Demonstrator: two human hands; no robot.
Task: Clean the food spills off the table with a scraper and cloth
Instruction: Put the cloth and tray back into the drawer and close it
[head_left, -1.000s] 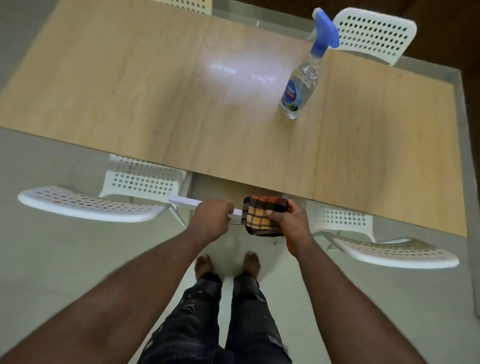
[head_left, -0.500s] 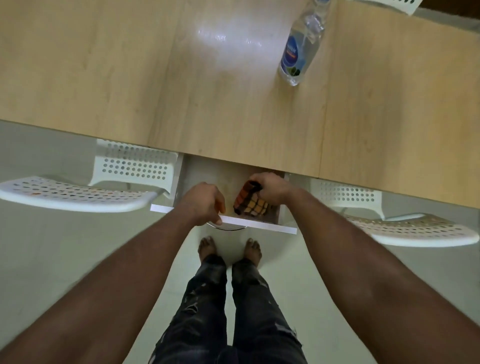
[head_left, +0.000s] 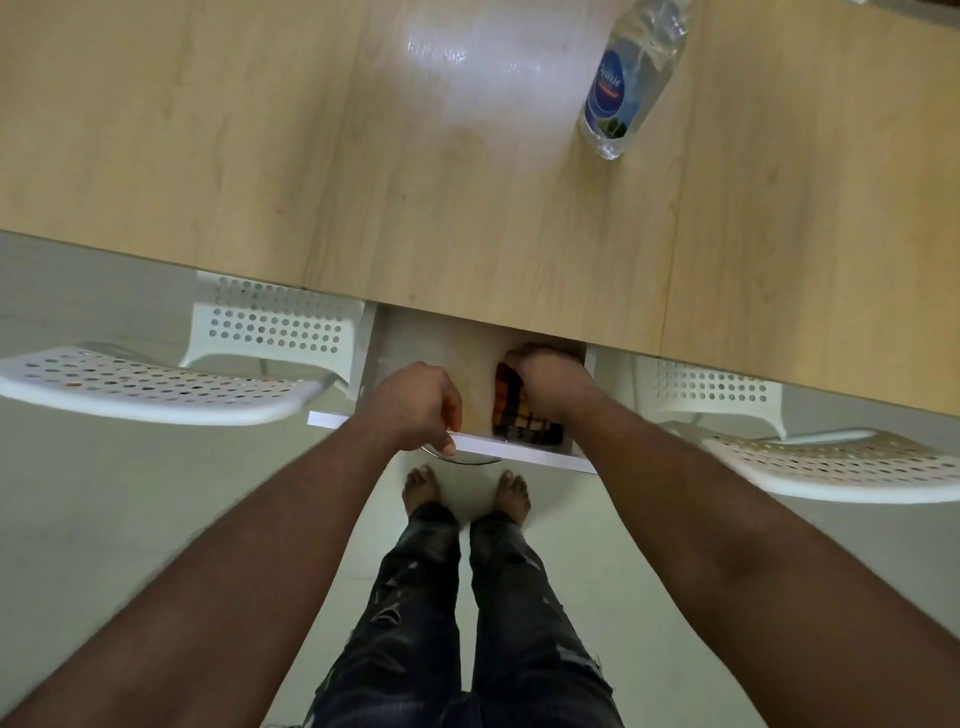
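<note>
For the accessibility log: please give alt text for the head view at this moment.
Standing at a wooden table, a person holds the front of an open drawer with the left hand while the right hand puts a plaid cloth inside. A spray bottle stands on the table; white chairs flank the drawer.

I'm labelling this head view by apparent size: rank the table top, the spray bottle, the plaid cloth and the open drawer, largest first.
1. table top, by far the largest.
2. drawer, open under the table edge.
3. spray bottle, cut off by the frame's top edge.
4. plaid cloth, partly hidden by the right hand.

Bottle versus cloth is unsure.
</note>
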